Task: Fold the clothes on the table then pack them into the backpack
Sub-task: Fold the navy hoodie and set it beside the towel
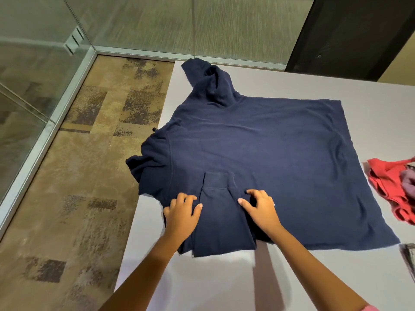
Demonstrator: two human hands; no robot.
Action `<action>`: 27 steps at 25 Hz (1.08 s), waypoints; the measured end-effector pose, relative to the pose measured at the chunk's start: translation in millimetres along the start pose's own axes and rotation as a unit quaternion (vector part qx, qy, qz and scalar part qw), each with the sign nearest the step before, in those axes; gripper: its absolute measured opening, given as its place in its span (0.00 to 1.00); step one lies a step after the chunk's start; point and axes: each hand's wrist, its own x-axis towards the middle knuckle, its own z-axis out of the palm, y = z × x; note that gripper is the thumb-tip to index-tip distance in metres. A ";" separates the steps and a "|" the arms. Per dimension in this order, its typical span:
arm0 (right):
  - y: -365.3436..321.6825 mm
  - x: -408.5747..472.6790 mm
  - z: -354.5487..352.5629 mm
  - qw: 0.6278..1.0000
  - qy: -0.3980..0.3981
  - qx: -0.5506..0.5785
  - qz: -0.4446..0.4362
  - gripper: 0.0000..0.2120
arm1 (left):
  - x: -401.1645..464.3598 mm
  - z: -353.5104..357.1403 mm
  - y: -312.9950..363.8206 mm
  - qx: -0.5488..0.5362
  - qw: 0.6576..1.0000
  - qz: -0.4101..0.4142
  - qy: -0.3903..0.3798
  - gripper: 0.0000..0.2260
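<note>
A navy hooded sweatshirt (pixel 258 153) lies spread on the grey table (pixel 336 277), filling most of the near left part of it. Its hood (pixel 213 84) points toward the far edge, and one sleeve (pixel 143 164) spills over the table's left side. The other sleeve (pixel 221 212) is already folded in across the body, its ribbed cuff lying flat near the middle of the garment.

The person's left hand (pixel 182 212) rests on the cloth just to the left of that folded sleeve, with the fingers bent and the tips pressing down. The right hand (pixel 260 207) sits just to the sleeve's right, its fingers arched and digging lightly into the fabric. Neither hand looks to be pinching a fold; both seem to be pressing and smoothing.

By my reckoning the folding of this piece has barely begun: one sleeve is in, while the hanging sleeve, the hood and the body folds are all left to do.

Off to the right, near the table's edge, sits a crumpled red garment (pixel 388 187) with something purplish (pixel 407 182) bunched against it, both unfolded. A dark object (pixel 409 259) pokes in at the right border; I cannot tell what it is. No backpack is in view, so the packing looks wholly ahead.
</note>
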 end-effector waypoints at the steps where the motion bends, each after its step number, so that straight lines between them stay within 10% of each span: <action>1: 3.1 -4.3 -3.5 0.999 -0.031 0.030 0.014 0.23 | -2.8 0.2 1.3 -0.033 0.999 -0.019 -0.027 0.18; 9: -14.4 1.2 -34.0 0.996 -0.078 0.035 -0.005 0.10 | 20.2 -34.3 18.0 -0.184 0.980 -0.063 -0.031 0.09; 14: -25.2 15.2 -33.9 0.991 -0.135 0.007 -0.004 0.24 | 43.6 -33.2 46.6 -0.107 0.979 -0.109 -0.138 0.16; 27: 57.3 19.2 -83.8 0.989 -0.028 0.121 0.075 0.11 | 114.3 -103.4 103.7 -0.341 0.922 -0.028 0.183 0.07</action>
